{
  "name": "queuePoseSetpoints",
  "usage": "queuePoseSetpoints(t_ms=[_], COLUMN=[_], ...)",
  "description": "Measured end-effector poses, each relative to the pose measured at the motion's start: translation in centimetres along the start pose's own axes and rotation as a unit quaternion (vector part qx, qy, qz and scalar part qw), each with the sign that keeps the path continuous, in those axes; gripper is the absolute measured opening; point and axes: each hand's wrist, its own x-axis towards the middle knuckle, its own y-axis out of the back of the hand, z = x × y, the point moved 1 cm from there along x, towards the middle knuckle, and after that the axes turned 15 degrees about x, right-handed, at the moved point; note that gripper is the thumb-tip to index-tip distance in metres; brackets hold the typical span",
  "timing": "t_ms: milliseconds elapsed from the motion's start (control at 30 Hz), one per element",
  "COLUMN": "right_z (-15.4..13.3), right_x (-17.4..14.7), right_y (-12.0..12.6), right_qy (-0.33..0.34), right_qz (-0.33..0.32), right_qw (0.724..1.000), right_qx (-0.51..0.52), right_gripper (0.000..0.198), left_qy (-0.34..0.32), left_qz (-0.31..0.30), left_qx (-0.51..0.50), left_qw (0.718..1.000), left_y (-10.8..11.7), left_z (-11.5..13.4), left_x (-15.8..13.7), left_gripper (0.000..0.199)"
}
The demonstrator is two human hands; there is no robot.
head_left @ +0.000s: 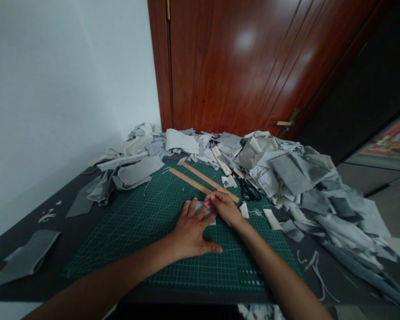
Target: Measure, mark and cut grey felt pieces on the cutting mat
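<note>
Centrally, on the green mat (120, 240), a small piece of grey cloth (199, 205) lies flat and partly covered by the person's hands. The left hand (190, 233) is open, palm down, its fingers spread over the cloth and its thumb held out over the mat; it grips nothing. The right hand (225, 206) is drawn into a pinch at the cloth's upper right side, close to the left fingertips; whether anything is held between its thumb and fingers cannot be told. Two wooden strips (189, 180) lie slantwise on the far part of the mat, and black scissors (250, 192) rest at its far right edge. Heaped cloth (286, 173) stands beyond the mat's right side; a folded grey cloth (30, 255) lies off its left side.

Handling: the piece is probably light, soft and limp, not fragile, and apt to shift or crease unless pressed against the mat. A spread palm suits its middle; a fingertip pinch suits a free edge or corner.
</note>
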Motion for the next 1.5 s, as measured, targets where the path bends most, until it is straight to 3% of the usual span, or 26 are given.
queuePoseSetpoints(t_ms=[100, 233, 300, 367, 467, 700, 867, 933, 1067, 1100, 1367, 1500], right_z=[0.3, 0.3, 0.2, 0.0, -0.3, -1.4, -3.3, -3.9, -4.1, -4.0, -3.8, -4.3], right_x=[0.6, 1.0, 0.9, 0.6, -0.1, -1.7, -2.2, -2.4, -2.5, -2.4, -2.1, -2.2], right_y=[0.6, 1.3, 1.3, 1.0, 0.4, -0.1, 0.3, 0.5, 0.7, 0.8, 0.8, 0.1], right_qy=[-0.002, -0.016, -0.015, -0.004, 0.028, 0.086, 0.053, 0.054, 0.044, 0.036, 0.037, 0.035], right_qz=[0.020, 0.009, 0.008, 0.001, -0.019, -0.139, -0.194, -0.198, -0.187, -0.175, -0.156, -0.152], right_qw=[0.999, 0.998, 0.998, 0.995, 0.980, 0.934, 0.920, 0.914, 0.908, 0.908, 0.893, 0.861], right_qx=[-0.039, -0.053, -0.064, -0.097, -0.197, -0.317, -0.336, -0.349, -0.372, -0.378, -0.420, -0.484], right_gripper=[0.030, 0.025, 0.020, 0.012, 0.003, 0.040, 0.056, 0.051, 0.011, 0.008, 0.019, 0.023], left_qy=[-0.014, -0.021, 0.003, 0.021, -0.005, -0.092, -0.090, -0.092, -0.101, -0.104, -0.114, -0.114], left_qz=[-0.037, -0.110, -0.090, -0.021, 0.026, 0.002, -0.006, -0.007, -0.003, 0.000, 0.004, -0.005], left_qx=[-0.013, -0.075, -0.113, -0.123, -0.058, 0.029, 0.066, 0.074, 0.076, 0.073, 0.056, 0.058], left_qw=[0.999, 0.991, 0.990, 0.992, 0.998, 0.995, 0.994, 0.993, 0.992, 0.992, 0.992, 0.992], left_y=[0.8, 1.9, 1.9, 1.5, 0.5, -0.2, -0.1, -0.1, -0.1, -0.1, -0.1, -0.1], left_z=[-0.3, -1.8, -2.8, -3.6, -4.0, -4.5, -4.4, -4.2, -4.1, -4.2, -4.3, -4.1], left_x=[0.0, 0.6, 1.2, 1.8, 2.4, 1.6, 0.5, 0.3, 0.1, 0.1, 0.0, -0.2], left_gripper=[0.107, 0.086, 0.071, 0.054, 0.042, 0.046, 0.055, 0.053, 0.049, 0.049, 0.055, 0.062])
